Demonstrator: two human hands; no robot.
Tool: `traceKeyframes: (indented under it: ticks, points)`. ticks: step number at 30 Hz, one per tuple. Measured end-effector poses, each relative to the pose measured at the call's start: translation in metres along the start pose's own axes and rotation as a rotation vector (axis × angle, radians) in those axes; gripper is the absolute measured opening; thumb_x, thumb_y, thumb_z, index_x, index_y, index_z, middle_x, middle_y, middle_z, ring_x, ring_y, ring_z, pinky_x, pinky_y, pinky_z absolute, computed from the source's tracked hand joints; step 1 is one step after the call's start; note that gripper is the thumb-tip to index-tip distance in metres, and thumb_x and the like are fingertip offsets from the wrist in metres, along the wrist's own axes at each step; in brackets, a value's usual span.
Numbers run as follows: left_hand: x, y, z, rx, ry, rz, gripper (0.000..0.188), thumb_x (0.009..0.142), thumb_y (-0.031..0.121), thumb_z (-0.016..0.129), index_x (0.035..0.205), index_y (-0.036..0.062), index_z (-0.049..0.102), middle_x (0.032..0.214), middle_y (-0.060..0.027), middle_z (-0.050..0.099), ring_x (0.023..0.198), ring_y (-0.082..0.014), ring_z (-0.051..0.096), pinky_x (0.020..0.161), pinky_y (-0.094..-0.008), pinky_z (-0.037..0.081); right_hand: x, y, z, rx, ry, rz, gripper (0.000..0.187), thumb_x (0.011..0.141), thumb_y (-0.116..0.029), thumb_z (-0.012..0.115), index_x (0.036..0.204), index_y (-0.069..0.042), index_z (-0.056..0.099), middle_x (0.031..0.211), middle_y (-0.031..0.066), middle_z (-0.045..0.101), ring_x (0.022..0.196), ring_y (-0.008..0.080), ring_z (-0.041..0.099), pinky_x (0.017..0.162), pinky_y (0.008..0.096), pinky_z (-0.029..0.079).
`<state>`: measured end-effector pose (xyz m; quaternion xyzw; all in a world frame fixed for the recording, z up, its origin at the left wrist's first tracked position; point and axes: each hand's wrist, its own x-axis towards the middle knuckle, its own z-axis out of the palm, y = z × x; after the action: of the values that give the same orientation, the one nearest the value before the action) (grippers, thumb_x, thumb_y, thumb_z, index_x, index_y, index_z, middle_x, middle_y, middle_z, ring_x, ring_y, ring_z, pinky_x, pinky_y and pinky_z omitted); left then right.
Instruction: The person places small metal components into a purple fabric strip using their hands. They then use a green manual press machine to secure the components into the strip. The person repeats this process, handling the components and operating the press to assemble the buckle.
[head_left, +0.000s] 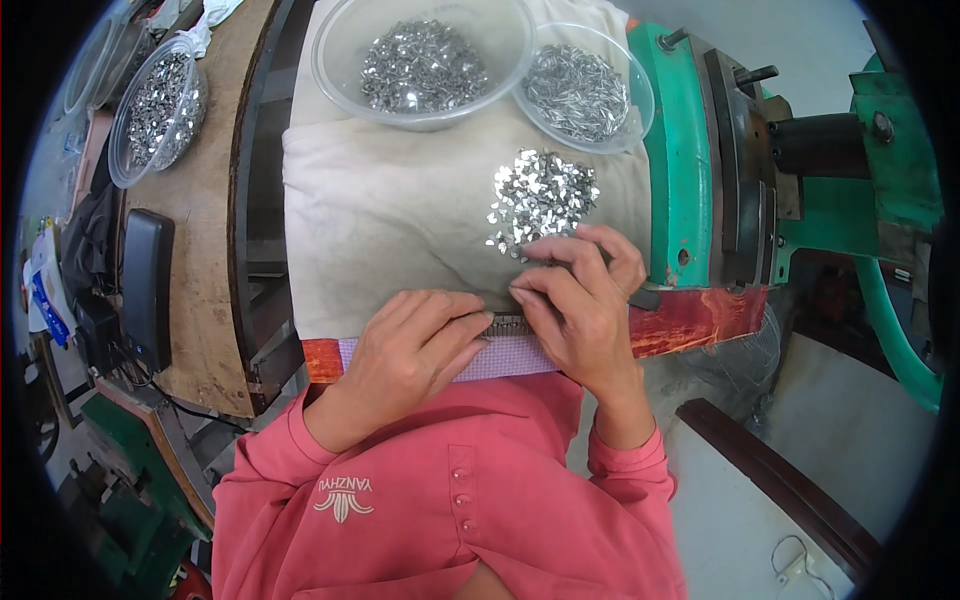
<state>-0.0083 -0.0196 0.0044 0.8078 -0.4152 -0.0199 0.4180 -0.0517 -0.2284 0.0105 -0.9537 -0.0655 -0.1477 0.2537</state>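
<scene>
Near the front edge of a cloth-covered table lies a slim metal strip [510,326] with a row of small notches or parts along it. My left hand [415,338] is closed at the strip's left end, thumb and fingers pressed together on it. At the other end, my right hand [585,300] has its thumb and index finger brought together just above the strip; whatever is between them is too small to make out. Its other fingers curl beside a loose pile of small shiny metal pieces [545,195].
Two clear plastic bowls, a larger bowl [330,75] and a smaller bowl [648,105], hold small metal parts at the back. A green machine [668,170] stands on the right. To the left, a wooden bench [195,270] carries another bowl [120,150] of parts and a black box [148,290].
</scene>
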Motion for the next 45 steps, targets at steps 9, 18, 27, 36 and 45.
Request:
traceKeyframes:
  ticks: [9,18,27,36,45]
  points:
    - [0.000,-0.001,0.003,0.024,0.030,0.029,0.019,0.072,0.004,0.078,0.089,0.0035,0.069,0.101,-0.0080,0.067,0.089,-0.0255,0.065,0.074,-0.0361,0.050,-0.029,-0.009,-0.016,-0.001,-0.012,0.058,0.017,0.070,-0.015,0.083,0.085,-0.018,0.075,0.109,-0.0032,0.067,0.119,0.0297,0.047,0.099,0.0416,0.030]
    - [0.004,0.002,0.005,-0.040,0.029,-0.062,0.027,0.069,0.006,0.081,0.091,0.0052,0.065,0.102,-0.0092,0.066,0.084,-0.0285,0.061,0.072,-0.0381,0.046,0.001,0.006,-0.001,-0.144,0.086,0.040,0.016,0.072,-0.016,0.083,0.087,-0.016,0.076,0.108,-0.0015,0.066,0.117,0.0296,0.048,0.099,0.0424,0.031]
    - [0.011,0.008,0.007,0.010,-0.001,-0.068,0.032,0.069,0.013,0.083,0.094,0.0070,0.064,0.104,-0.0073,0.065,0.087,-0.0274,0.059,0.074,-0.0387,0.044,0.014,-0.001,-0.002,-0.124,0.011,0.042,0.012,0.072,-0.016,0.080,0.081,-0.016,0.073,0.113,-0.0020,0.064,0.120,0.0292,0.048,0.099,0.0453,0.029]
    - [0.021,0.014,0.019,0.050,0.006,-0.043,0.021,0.074,0.014,0.079,0.089,0.0090,0.065,0.100,-0.0026,0.064,0.086,-0.0241,0.059,0.073,-0.0370,0.043,-0.005,0.003,-0.017,-0.037,0.064,0.050,0.016,0.071,-0.008,0.081,0.083,-0.013,0.071,0.110,0.0003,0.066,0.119,0.0311,0.046,0.101,0.0430,0.031]
    - [0.021,0.013,0.020,0.069,0.003,-0.044,0.020,0.074,0.012,0.078,0.088,0.0093,0.064,0.095,-0.0022,0.065,0.086,-0.0238,0.059,0.075,-0.0368,0.042,-0.036,-0.007,-0.022,-0.002,0.013,0.049,0.019,0.071,-0.009,0.081,0.087,-0.014,0.073,0.113,0.0002,0.066,0.120,0.0300,0.045,0.101,0.0410,0.032]
